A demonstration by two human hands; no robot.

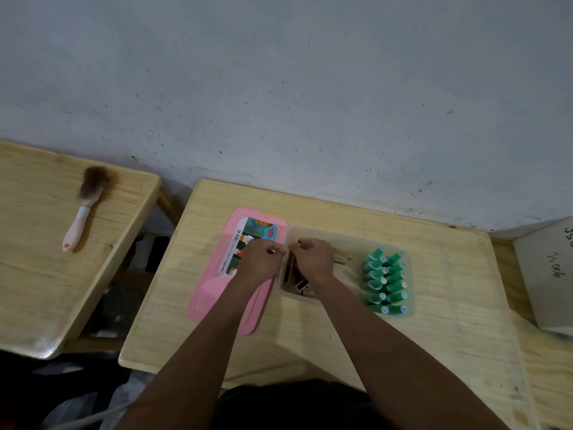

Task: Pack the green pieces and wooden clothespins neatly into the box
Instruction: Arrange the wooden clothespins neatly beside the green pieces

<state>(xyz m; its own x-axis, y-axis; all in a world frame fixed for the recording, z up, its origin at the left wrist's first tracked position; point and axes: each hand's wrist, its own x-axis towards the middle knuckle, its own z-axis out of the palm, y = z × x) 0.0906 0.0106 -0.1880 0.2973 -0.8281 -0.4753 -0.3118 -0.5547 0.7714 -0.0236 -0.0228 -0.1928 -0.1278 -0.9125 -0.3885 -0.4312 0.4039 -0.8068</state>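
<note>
A translucent box [347, 240] stands on the middle wooden table. Several green pieces [386, 280] lie in two neat rows at its right end. Wooden clothespins [299, 282] fill its left end, and one more [342, 257] pokes out from behind my right hand. My left hand [262, 259] and my right hand [313, 259] meet over the box's left rim, fingers curled and pinched together. A small pale thing seems held between the fingertips, but I cannot tell what it is.
A pink lid [229, 274] with a printed label lies left of the box, under my left forearm. A pink-handled brush [85, 206] rests on the neighbouring table at left. A grey carton [548, 274] sits at far right. A wall runs right behind the tables.
</note>
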